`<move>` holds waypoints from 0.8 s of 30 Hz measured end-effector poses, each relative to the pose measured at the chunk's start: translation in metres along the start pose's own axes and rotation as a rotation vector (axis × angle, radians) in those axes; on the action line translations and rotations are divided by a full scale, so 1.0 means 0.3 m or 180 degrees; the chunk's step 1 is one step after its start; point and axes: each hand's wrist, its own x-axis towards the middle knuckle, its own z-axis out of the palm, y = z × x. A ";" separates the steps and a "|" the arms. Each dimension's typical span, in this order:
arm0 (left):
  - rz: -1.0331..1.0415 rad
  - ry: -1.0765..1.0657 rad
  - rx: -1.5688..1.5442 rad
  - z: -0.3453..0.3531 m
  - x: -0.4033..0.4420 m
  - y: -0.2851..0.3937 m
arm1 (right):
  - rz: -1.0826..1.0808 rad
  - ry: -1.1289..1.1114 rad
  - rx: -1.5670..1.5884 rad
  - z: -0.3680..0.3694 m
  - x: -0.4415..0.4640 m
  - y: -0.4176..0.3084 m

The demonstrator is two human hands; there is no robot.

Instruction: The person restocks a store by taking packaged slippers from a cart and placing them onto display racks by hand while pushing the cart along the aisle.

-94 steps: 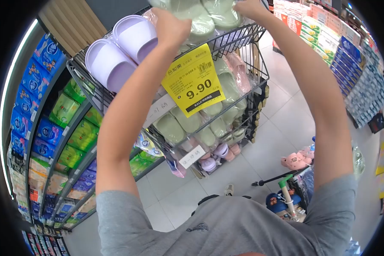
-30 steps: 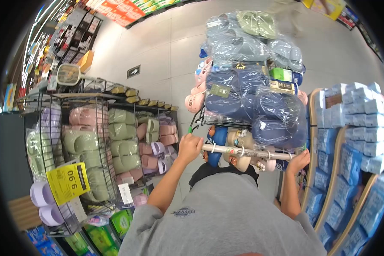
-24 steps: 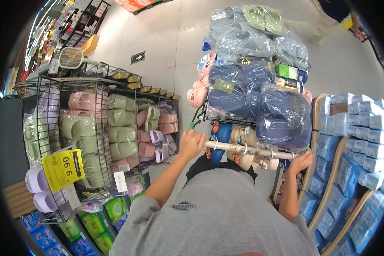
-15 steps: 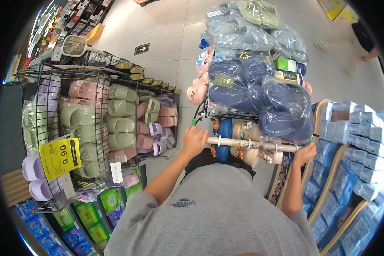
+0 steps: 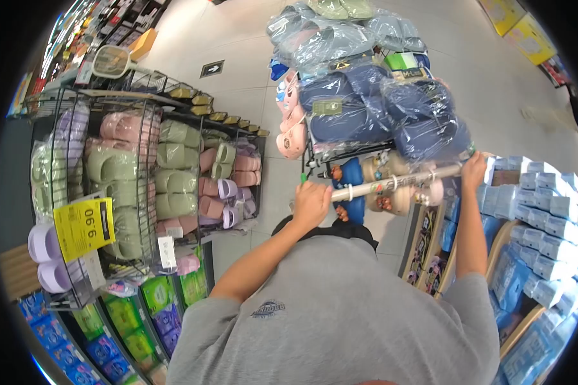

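Both hands grip the light-coloured handle of a shopping cart, with a wide stretch of bar between them. My left hand is wrapped around its left end, beside a green piece. Around the right end, farther forward, my right hand is closed. The cart is heaped with plastic-wrapped slippers: navy pairs near the handle and grey-blue pairs farther off. Pink clogs hang on its left side. Just beyond the bar are blue clogs and beige clogs, partly hidden by it.
At left stands a black wire rack of green, pink and purple slippers, with a yellow price sign. Shelves of blue-and-white packs curve along the right, close to my right arm. Tiled floor stretches ahead.
The cart has swung to the left, its far end shifting left and the handle now slanting up toward the right. My right hand has moved forward. Both hands keep their hold.
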 end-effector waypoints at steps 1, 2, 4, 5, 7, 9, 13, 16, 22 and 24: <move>-0.0045 0.0042 0.0010 0.012 0.008 0.011 | -0.0057 -0.0020 0.0017 0.027 0.049 -0.005; -0.0021 0.0087 -0.0080 0.028 0.020 0.026 | -0.0304 0.0066 0.0024 0.049 0.108 -0.014; -0.0055 0.0075 -0.0259 0.066 0.045 0.053 | -0.0641 0.0165 0.0043 0.067 0.231 -0.047; -0.0087 0.0144 -0.0260 0.086 0.064 0.064 | -0.0395 0.0197 -0.0116 0.076 0.288 -0.071; -0.0206 -0.0303 -0.0362 0.108 0.114 0.090 | -0.0181 0.0216 -0.0240 0.050 0.312 -0.173; -0.0214 -0.0263 -0.0390 0.154 0.159 0.104 | -0.0300 0.0779 0.1125 -0.020 0.248 -0.343; -0.0122 -0.0012 -0.1188 0.199 0.244 0.123 | -0.0880 0.0594 0.1861 -0.031 -0.089 -0.526; 0.0122 0.0094 -0.1619 0.119 0.300 0.086 | -0.0465 0.0184 0.1651 0.103 -0.370 -0.550; -0.0972 -0.0190 -0.1520 0.040 0.263 -0.336 | -0.0390 -0.0100 0.1192 0.204 -0.380 -0.681; -0.1714 -0.0871 -0.1091 0.021 0.209 -0.559 | -0.0400 -0.0136 0.0672 0.233 -0.282 -0.695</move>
